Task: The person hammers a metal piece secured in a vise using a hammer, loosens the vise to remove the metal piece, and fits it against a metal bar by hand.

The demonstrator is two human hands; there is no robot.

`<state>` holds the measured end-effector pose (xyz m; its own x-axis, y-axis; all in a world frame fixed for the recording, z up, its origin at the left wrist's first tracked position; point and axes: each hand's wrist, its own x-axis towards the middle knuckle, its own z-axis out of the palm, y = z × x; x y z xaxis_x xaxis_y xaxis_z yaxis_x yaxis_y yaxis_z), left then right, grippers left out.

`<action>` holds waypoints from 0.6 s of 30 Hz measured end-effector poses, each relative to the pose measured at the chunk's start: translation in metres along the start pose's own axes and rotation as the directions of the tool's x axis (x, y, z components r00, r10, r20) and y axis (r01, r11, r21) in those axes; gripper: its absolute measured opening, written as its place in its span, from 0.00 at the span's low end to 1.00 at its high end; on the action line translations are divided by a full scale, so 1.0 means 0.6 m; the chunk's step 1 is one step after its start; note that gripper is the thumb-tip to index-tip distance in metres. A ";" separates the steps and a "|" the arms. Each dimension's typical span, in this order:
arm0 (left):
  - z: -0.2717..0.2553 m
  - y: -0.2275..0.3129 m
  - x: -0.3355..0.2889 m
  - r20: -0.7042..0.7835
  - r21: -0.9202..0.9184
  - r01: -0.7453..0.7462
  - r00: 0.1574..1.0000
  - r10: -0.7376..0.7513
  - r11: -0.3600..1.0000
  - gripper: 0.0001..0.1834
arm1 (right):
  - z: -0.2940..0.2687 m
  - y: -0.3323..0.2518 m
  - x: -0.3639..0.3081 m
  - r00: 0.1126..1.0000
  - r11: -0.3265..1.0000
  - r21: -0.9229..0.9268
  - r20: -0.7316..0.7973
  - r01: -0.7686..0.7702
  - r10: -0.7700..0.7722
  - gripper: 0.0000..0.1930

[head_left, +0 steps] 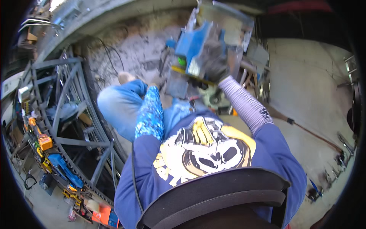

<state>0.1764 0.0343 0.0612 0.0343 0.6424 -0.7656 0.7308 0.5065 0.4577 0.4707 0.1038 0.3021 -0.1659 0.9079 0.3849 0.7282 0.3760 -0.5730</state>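
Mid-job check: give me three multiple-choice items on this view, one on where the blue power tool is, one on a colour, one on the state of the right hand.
1. Where is the blue power tool?
A. above the knees, against the metal piece
B. on the floor at lower left
C. on the metal gate frame

2. What colour is the left forearm's sleeve?
A. plain white
B. red
C. patterned blue

3. What is the right hand doing?
A. hanging open
B. gloved and closed on the tool
C. resting on the knee

Answers: 1 A, the tool is raised ahead of the knees. 2 C, blue mottled fabric. 3 B, grey glove wraps the tool body.
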 end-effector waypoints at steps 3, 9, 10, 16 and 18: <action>-0.014 0.040 -0.039 0.044 -0.098 0.195 0.981 -0.191 0.976 0.34 | -0.062 0.052 -0.032 0.902 0.944 0.098 -0.278 -0.316 0.331 0.13; -0.007 0.011 -0.065 0.051 -0.078 0.169 0.985 -0.165 0.983 0.37 | -0.114 0.044 -0.091 0.958 0.962 -0.103 -0.165 -0.253 0.235 0.12; -0.004 0.011 -0.065 0.065 -0.097 0.173 0.984 -0.168 0.980 0.38 | -0.110 0.041 -0.098 0.975 0.965 -0.160 -0.115 -0.209 0.192 0.13; 0.003 0.005 -0.051 0.051 -0.069 0.146 0.988 -0.143 0.987 0.41 | -0.066 -0.003 -0.096 0.955 0.966 -0.134 0.171 -0.219 0.240 0.25; -0.002 0.013 -0.040 0.058 -0.076 0.122 0.991 -0.118 0.990 0.41 | -0.059 -0.014 -0.085 0.948 0.959 -0.254 0.253 -0.126 0.192 0.33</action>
<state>0.1803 0.0234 0.0837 -0.0126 0.5433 -0.8394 0.6759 0.6233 0.3933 0.4966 0.0480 0.3128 -0.1862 0.9799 0.0719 0.8879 0.1991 -0.4146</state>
